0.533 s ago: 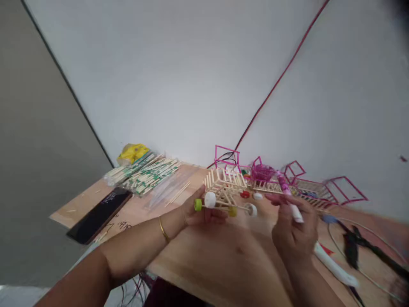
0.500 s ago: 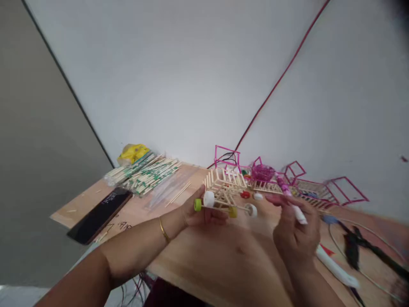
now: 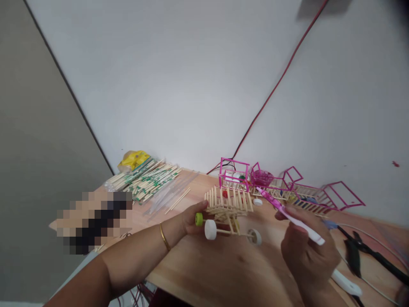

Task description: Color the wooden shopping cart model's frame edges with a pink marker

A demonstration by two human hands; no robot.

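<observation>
My left hand [image 3: 188,219] grips the near end of a small cart [image 3: 228,209] built of wooden sticks, with white and green wheels, held just above the wooden table [image 3: 223,268]. My right hand [image 3: 306,251] is closed round a pink and white pen-like tool [image 3: 287,213], whose tip points toward the cart and the pink stick frames [image 3: 287,183] behind it. The two hands are a short way apart.
Bundles of wooden sticks [image 3: 143,179] and a yellow packet [image 3: 134,158] lie at the back left. A blurred-out dark object [image 3: 92,219] sits near the table's left edge. Black pliers [image 3: 353,251], cables and a white tool [image 3: 347,283] lie at right. A red wire [image 3: 271,91] runs up the wall.
The cart has tipped so its wheels sit lower and nearer me. My right hand has moved right and down, and the tool now lies flatter, pointing left.
</observation>
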